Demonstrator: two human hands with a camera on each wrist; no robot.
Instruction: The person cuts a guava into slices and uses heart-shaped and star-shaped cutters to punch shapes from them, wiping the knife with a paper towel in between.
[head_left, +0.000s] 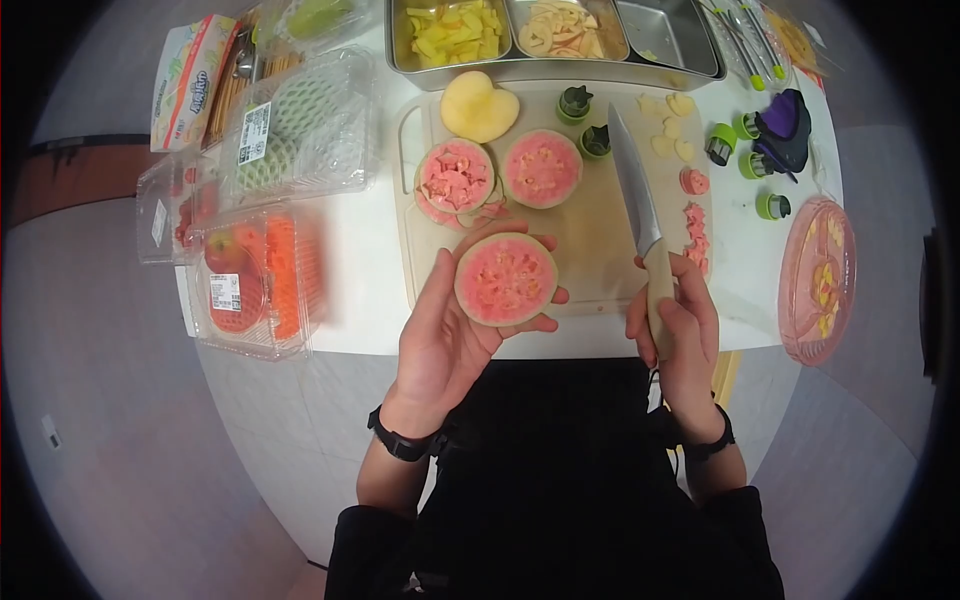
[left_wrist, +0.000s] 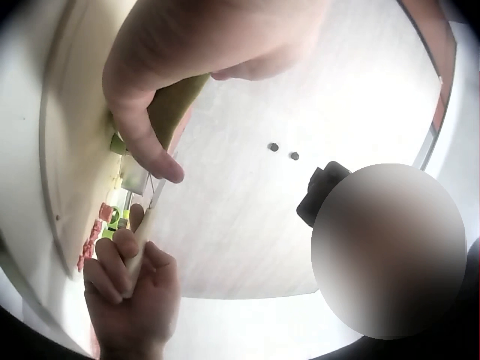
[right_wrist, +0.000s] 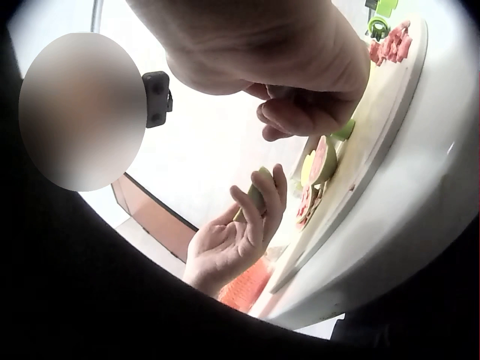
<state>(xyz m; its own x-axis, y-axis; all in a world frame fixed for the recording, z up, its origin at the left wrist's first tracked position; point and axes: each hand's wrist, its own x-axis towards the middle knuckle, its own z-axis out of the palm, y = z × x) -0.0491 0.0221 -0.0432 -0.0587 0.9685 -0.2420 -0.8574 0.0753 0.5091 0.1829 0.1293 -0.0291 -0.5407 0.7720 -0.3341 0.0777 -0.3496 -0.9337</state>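
Observation:
My left hand holds a pink-fleshed guava half near the board's front edge, cut face up. Its fingers come round behind the fruit and the thumb lies along the left side. In the right wrist view the guava half shows its green skin between the fingers. My right hand grips a kitchen knife by its pale handle, blade pointing away over the cutting board. Behind the held fruit, another guava half lies cut face up, beside a guava slice topped with cut pieces.
A peeled yellow fruit piece and dark-green cutters sit at the board's back. Star-shaped pink pieces line its right side. Metal trays stand behind. Clear fruit boxes are left; green cutters and a pink plate right.

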